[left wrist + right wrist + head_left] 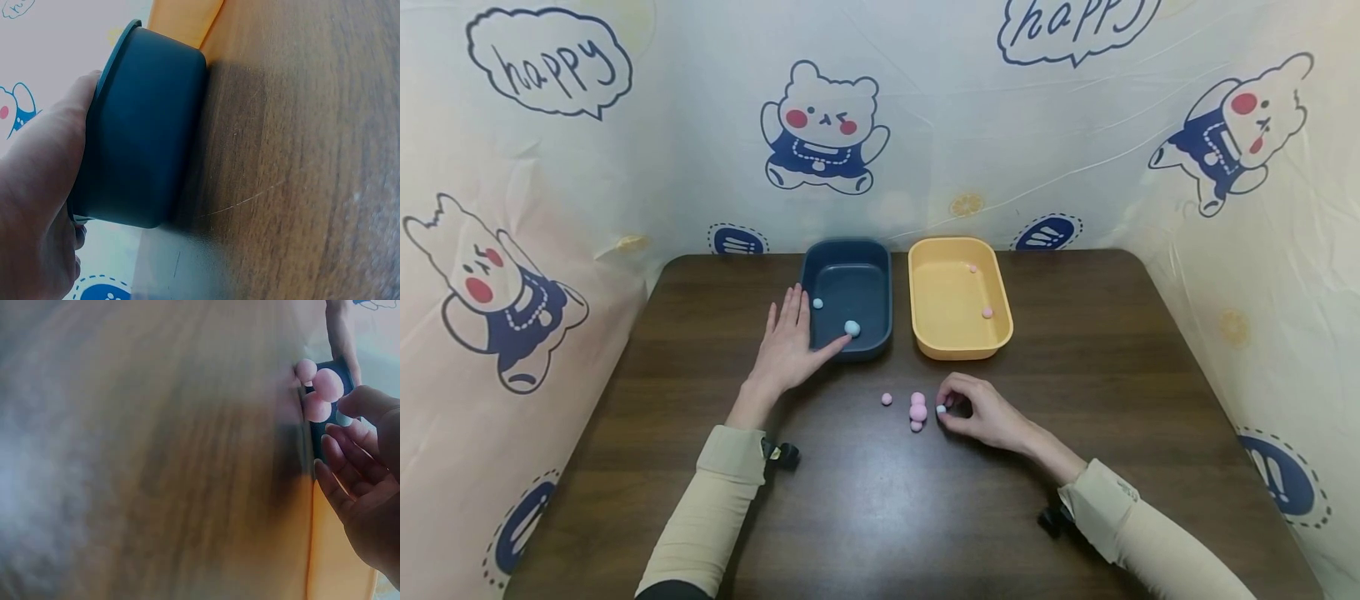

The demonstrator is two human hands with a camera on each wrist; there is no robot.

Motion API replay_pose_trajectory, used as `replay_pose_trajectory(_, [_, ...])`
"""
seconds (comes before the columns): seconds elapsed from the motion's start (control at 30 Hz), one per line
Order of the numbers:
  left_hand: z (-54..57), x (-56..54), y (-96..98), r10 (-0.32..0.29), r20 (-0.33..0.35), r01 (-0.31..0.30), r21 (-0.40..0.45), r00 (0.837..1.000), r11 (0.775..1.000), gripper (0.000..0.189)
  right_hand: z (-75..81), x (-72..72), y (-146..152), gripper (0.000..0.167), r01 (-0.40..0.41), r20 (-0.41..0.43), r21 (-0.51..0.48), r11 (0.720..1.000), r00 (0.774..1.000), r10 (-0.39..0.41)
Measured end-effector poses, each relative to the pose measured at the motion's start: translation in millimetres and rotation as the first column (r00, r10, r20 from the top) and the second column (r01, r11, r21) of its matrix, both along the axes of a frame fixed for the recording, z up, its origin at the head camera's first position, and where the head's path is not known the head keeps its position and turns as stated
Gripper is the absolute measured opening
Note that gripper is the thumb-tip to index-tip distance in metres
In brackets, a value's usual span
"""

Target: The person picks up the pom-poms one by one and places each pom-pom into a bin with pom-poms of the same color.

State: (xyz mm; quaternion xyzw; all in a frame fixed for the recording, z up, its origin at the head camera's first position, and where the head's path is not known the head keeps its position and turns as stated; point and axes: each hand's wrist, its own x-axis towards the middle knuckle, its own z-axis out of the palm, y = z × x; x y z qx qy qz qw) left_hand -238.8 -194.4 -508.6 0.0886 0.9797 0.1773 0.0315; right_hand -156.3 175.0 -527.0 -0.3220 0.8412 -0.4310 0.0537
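Observation:
My left hand (786, 354) rests against the dark blue bin (883, 292), its straight fingers along the left side and its thumb across the near corner. Between thumb and index finger, my right hand (988, 414) pinches a small light blue ball (941, 409) just above or at the table. Left of it is a cluster of pink balls (917, 412) touching one another; a single pink ball (887, 399) lies farther left. Inside the blue bin are a small blue ball (817, 303) and a larger blue ball (852, 328).
A yellow bin (943, 300) stands right of the blue one and holds two pink balls, one small (973, 269) and one larger (987, 312). Both bins sit near the far edge of the brown wooden table (850, 525). A printed curtain (925, 125) hangs behind and at the sides.

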Motion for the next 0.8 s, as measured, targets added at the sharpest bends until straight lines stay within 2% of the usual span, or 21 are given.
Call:
replay_pose_trajectory(0.5, [0.3, 1.2, -0.1, 0.007, -0.004, -0.006, 0.014, 1.0, 1.0, 0.127, 13.2, -6.3, -2, 0.015, 0.012, -0.007, -0.003, 1.0, 1.0, -0.012])
replay_pose_trajectory(0.8, [-0.1, 0.8, -0.1, 0.004, -0.007, -0.004, 0.012, 1.0, 1.0, 0.129, 24.7, -10.3, -4, 0.014, 0.021, -0.068, -0.005, 1.0, 0.997, -0.021])
